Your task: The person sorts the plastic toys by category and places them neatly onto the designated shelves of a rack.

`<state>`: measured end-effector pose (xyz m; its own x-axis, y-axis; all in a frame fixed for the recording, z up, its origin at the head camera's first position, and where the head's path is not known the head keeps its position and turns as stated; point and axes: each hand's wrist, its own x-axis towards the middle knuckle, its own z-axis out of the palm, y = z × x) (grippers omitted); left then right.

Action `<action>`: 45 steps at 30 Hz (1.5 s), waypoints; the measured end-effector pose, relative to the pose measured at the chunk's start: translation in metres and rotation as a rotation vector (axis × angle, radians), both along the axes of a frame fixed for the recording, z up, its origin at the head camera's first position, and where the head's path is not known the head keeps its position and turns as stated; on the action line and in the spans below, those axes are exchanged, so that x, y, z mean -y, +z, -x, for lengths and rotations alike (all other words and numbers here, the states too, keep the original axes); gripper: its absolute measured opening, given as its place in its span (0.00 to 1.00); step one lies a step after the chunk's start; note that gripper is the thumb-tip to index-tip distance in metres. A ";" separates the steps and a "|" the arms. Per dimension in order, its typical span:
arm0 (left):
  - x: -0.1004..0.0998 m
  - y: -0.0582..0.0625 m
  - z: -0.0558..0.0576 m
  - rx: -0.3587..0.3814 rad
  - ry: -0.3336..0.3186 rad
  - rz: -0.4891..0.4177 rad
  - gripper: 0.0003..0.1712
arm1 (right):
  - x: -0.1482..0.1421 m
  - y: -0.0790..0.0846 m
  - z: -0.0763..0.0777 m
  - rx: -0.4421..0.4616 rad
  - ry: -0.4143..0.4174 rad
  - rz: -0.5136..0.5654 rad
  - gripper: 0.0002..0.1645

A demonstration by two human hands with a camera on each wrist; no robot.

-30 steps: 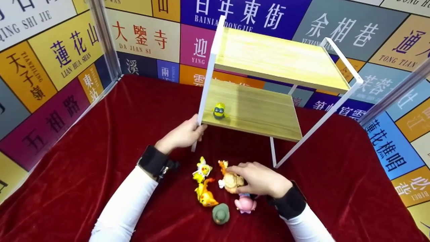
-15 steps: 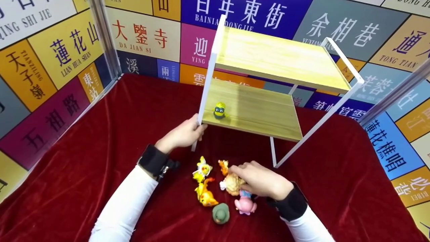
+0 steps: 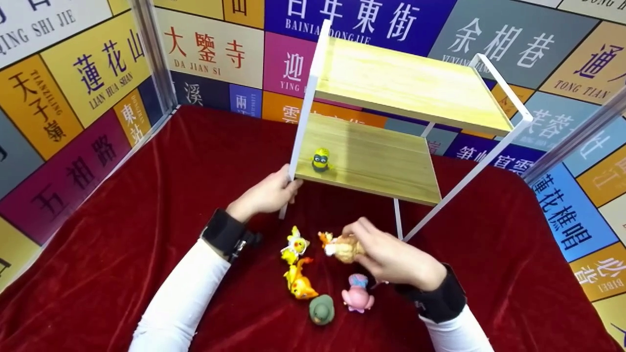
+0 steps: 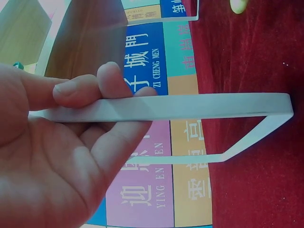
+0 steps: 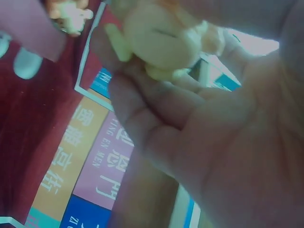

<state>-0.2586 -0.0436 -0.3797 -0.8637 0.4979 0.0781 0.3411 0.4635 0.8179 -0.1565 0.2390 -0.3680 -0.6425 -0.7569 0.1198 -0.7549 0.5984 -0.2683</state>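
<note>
My left hand (image 3: pixel 266 194) grips the white metal leg (image 4: pixel 213 105) of a two-tier shelf, just below its lower board (image 3: pixel 386 164). The fingers and thumb (image 4: pixel 128 142) wrap round the flat bar. My right hand (image 3: pixel 398 256) holds a beige, fluffy-looking toy figurine (image 3: pixel 346 249) between thumb and fingers. In the right wrist view the figurine's pale round base (image 5: pixel 164 38) faces the camera. It overlaps a small orange figurine (image 3: pixel 324 238) in the head view. On the lower board's left front corner stands a yellow figurine (image 3: pixel 321 160) with dark goggles.
Several toys lie on the red cloth (image 3: pixel 195 161): a white-and-yellow figurine (image 3: pixel 296 244), an orange-yellow one (image 3: pixel 299 283), a green duck (image 3: pixel 321 310) and a pink one (image 3: pixel 358 297). The shelf's upper board (image 3: pixel 411 85) overhangs the lower. Printed panels (image 3: pixel 83 181) wall the area.
My right hand has lifted the beige figurine and shifted slightly right and away from me, uncovering more of the pink toy. My left hand stays on the shelf leg.
</note>
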 end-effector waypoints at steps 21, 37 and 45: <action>0.001 -0.003 0.002 -0.001 0.004 -0.012 0.22 | -0.017 0.026 -0.003 -0.101 -0.184 0.338 0.32; 0.001 -0.002 0.000 0.003 0.001 -0.016 0.23 | -0.019 0.027 -0.002 -0.053 -0.097 0.596 0.31; 0.000 0.001 -0.001 -0.006 0.005 0.001 0.22 | -0.020 0.032 0.000 -0.108 -0.213 0.736 0.35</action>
